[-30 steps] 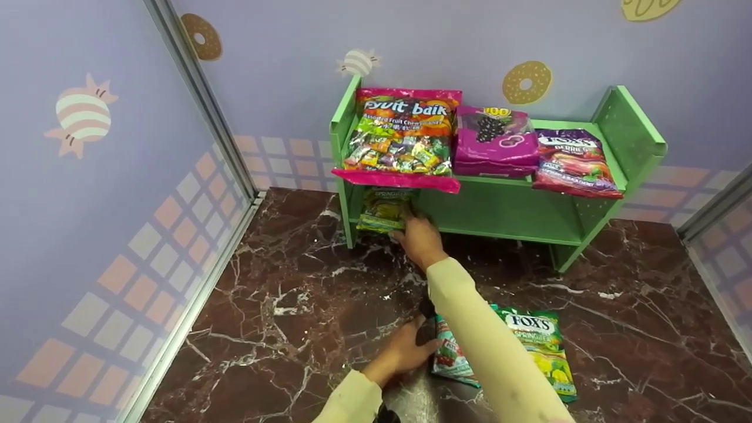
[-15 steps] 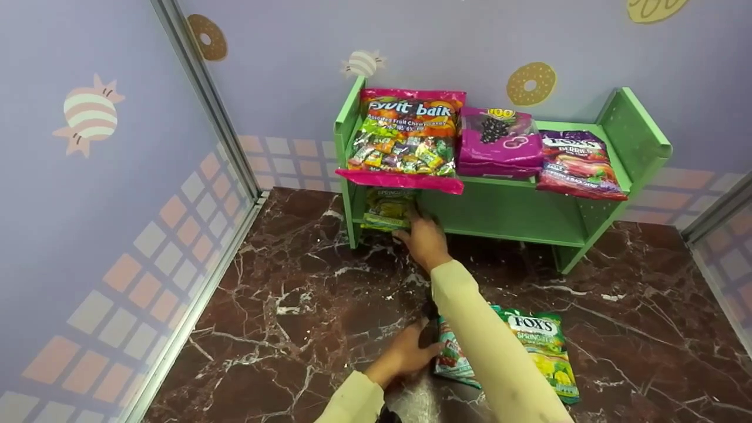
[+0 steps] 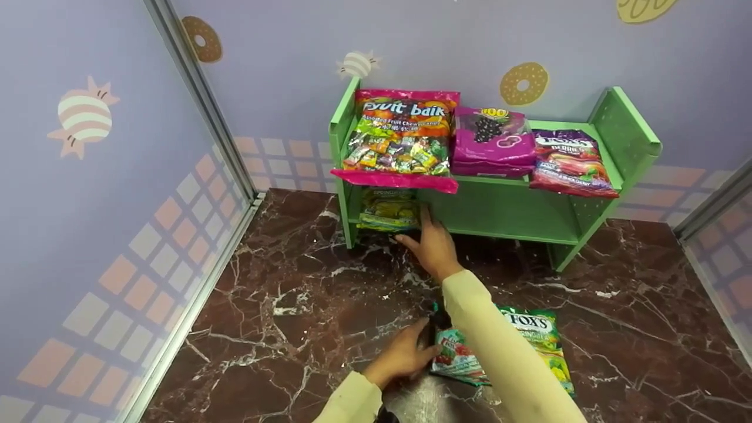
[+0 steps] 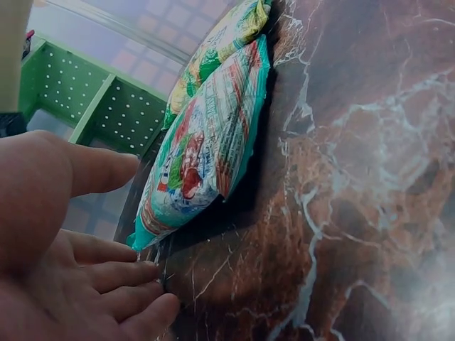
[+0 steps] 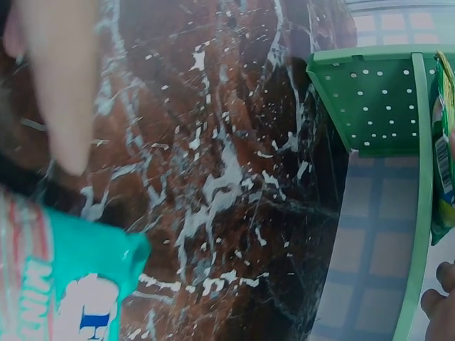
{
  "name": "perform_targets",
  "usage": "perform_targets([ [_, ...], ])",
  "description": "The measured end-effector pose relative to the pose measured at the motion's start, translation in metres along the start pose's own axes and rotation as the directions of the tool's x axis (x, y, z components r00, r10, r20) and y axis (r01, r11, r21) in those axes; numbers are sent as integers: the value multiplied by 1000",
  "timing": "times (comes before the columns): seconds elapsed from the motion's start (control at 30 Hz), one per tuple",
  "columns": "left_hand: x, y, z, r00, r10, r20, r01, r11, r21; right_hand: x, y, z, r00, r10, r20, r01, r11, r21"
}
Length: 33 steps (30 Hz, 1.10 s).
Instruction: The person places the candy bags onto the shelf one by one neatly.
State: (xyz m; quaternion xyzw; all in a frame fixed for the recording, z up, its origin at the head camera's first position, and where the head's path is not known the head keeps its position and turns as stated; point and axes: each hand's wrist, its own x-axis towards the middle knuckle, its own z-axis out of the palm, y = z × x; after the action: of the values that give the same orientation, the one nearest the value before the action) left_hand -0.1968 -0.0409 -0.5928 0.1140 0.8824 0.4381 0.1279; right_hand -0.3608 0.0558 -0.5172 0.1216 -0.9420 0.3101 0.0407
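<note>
On the lower shelf, at its left end, lies a yellow-green Spring Tea candy bag [image 3: 388,210]. My right hand [image 3: 435,244] is just to its right, index finger reaching onto the shelf and thumb spread apart; it grips nothing. In the right wrist view, part of that hand's fingers [image 5: 439,291] shows below the bag. My left hand [image 3: 404,354] is low over the floor with its fingers extended, beside a teal Fox's mint bag [image 3: 455,355]. The left wrist view shows a gap between thumb and fingers, with the teal bag beyond them.
The green shelf rack [image 3: 505,211] carries a Fyuit Baik bag [image 3: 402,138], a purple grape bag [image 3: 493,141] and a Fox's Berries bag [image 3: 573,161] on top. A green Fox's bag [image 3: 537,335] lies by the teal one, partly behind my right sleeve [image 3: 499,341].
My right hand has let go of the Spring Tea bag and shifted slightly right, its thumb and index finger spreading. The bag stays on the lower shelf. My left hand has barely moved.
</note>
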Motion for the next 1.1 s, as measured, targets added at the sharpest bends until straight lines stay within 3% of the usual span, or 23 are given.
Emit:
perform_targets([
  [0.2, -1, 2, 1, 999, -23, 29, 23, 1000, -3, -12, 12, -6, 999, -30, -23, 31, 999, 30],
  [0.43, 1, 7, 1, 995, -49, 92, 52, 998, -34, -31, 23, -15, 1000, -27, 6, 27, 999, 33],
  [1.1, 1, 7, 7, 994, -44, 98, 39, 998, 48, -94, 67, -27, 999, 36, 39, -38, 997, 62],
])
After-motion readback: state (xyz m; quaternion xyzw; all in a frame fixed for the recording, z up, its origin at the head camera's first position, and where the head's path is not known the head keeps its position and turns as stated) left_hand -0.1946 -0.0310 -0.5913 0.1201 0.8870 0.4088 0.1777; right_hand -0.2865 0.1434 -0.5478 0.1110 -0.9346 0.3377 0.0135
